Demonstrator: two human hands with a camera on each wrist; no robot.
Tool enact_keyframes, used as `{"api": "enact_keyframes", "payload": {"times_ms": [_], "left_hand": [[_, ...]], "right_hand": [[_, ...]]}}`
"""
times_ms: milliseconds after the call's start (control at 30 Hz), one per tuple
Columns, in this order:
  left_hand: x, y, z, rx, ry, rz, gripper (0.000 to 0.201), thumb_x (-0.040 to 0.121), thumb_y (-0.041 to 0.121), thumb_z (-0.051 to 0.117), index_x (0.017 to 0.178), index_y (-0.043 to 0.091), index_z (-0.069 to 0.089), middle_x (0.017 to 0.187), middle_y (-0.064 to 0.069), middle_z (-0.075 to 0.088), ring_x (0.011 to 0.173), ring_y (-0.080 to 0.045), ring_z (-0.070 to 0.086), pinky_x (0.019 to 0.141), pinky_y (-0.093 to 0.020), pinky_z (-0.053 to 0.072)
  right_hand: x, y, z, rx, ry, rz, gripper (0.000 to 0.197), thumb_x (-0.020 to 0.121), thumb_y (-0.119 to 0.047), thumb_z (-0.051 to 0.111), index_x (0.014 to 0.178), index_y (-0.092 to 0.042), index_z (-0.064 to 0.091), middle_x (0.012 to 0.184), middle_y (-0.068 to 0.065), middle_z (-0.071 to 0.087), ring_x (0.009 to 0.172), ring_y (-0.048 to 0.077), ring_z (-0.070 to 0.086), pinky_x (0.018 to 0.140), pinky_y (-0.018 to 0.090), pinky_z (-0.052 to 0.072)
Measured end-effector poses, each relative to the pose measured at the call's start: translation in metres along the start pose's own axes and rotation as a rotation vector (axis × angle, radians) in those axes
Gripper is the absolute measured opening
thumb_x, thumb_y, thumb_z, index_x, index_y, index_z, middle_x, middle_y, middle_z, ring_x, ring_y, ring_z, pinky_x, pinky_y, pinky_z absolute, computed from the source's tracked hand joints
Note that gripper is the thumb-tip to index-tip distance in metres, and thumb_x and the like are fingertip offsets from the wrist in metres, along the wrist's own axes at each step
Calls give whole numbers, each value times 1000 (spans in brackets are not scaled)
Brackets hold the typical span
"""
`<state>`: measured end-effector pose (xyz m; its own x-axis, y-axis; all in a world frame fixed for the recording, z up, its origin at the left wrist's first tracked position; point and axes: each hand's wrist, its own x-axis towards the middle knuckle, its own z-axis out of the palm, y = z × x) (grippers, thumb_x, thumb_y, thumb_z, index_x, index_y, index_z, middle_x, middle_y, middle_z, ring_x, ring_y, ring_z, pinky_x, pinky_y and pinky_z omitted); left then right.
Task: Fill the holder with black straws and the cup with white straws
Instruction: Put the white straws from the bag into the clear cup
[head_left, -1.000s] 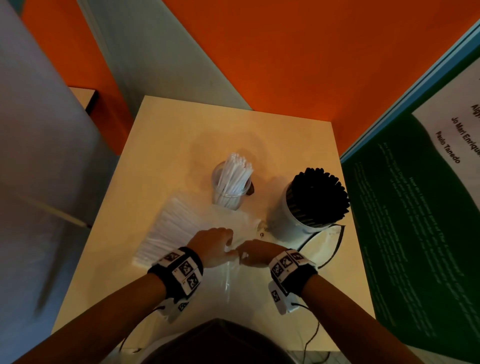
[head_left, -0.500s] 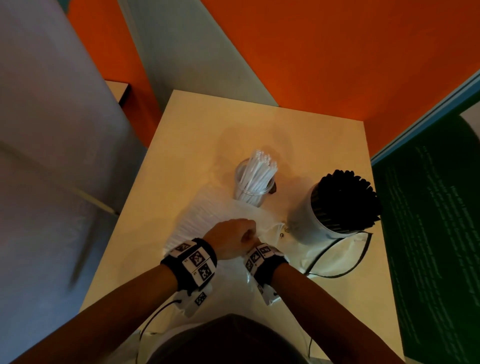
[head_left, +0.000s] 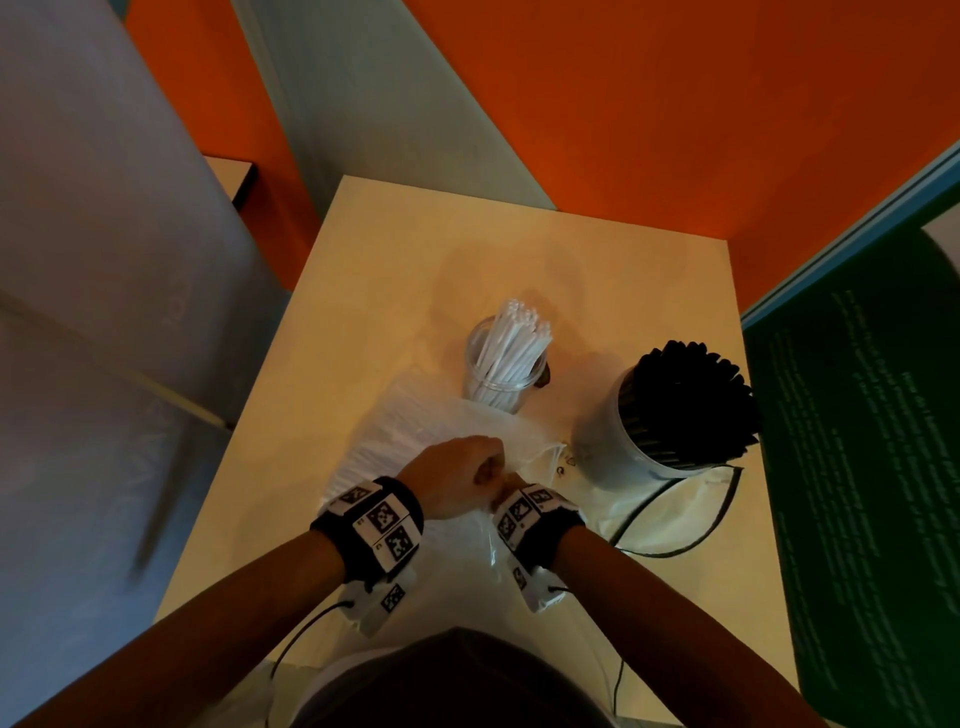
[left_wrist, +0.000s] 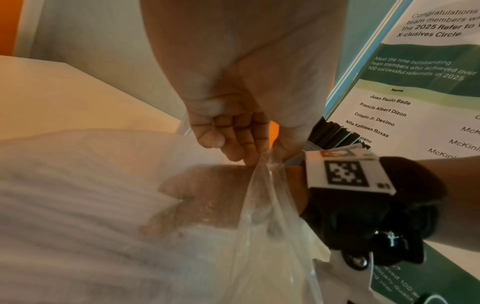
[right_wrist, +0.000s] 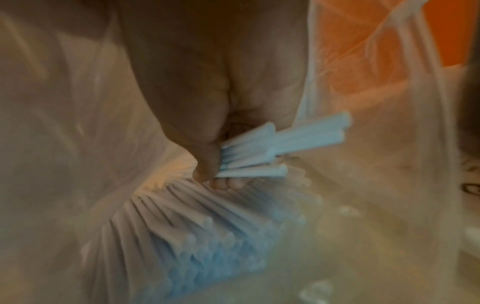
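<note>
From the head cam the right hand (head_left: 511, 480) is mostly tucked behind the left hand (head_left: 457, 475) and inside the plastic bag (head_left: 483, 540), so its grip doesn't show there. The right wrist shot is blurry; the bunch of white straws (right_wrist: 262, 152) it holds looks like maybe a handful, too smeared to count. The poster (left_wrist: 420, 86) gets cut off at the frame edge.

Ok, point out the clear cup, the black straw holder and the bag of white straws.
clear cup (head_left: 480, 358), head view, left wall.
black straw holder (head_left: 602, 441), head view, pale outer wall.
bag of white straws (head_left: 395, 431), head view, far half.
</note>
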<state>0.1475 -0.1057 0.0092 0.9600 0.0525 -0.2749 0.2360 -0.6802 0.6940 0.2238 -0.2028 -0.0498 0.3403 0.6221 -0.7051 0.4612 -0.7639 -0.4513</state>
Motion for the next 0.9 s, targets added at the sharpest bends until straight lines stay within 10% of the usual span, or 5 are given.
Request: {"api": "enact_keyframes", "payload": {"times_ms": [200, 333, 500, 633, 900], "left_hand": [[-4, 1, -1, 3, 29, -12, 19, 85, 32, 64, 94, 18, 54, 92, 4, 57, 78, -12, 52, 63, -23, 38], [0, 3, 8, 272, 130, 146, 51, 79, 44, 69, 116, 15, 50, 120, 1, 48, 108, -18, 42, 89, -30, 35], [20, 27, 26, 327, 46, 333, 85, 72, 52, 75, 139, 15, 38, 142, 0, 37, 134, -19, 30, 106, -35, 25], [38, 50, 34, -4, -63, 252, 57, 82, 31, 74, 130, 15, 47, 116, -5, 63, 108, -20, 58, 82, -19, 39], [43, 52, 28, -308, 2, 205, 13, 96, 23, 55, 107, 27, 62, 80, 8, 64, 66, 5, 56, 61, -10, 39]], "right_hand": [[-28, -6, -31, -60, -31, -12, 15, 93, -4, 47, 92, -6, 61, 82, 4, 55, 72, 14, 49, 69, 27, 41], [-67, 11, -64, -91, -169, 110, 28, 97, -13, 44, 121, -2, 53, 100, 12, 56, 72, 19, 56, 61, 25, 47], [-120, 9, -104, -361, -143, 100, 17, 94, -13, 52, 81, -6, 60, 73, 5, 58, 59, 16, 50, 51, 19, 36], [-146, -1, -129, -300, -81, 46, 32, 92, -16, 55, 122, -7, 60, 71, -4, 56, 54, 8, 50, 50, 15, 42], [-183, -9, -186, -211, 293, -157, 51, 98, -49, 34, 103, -7, 64, 101, 12, 66, 92, 29, 63, 85, 40, 50]]}}
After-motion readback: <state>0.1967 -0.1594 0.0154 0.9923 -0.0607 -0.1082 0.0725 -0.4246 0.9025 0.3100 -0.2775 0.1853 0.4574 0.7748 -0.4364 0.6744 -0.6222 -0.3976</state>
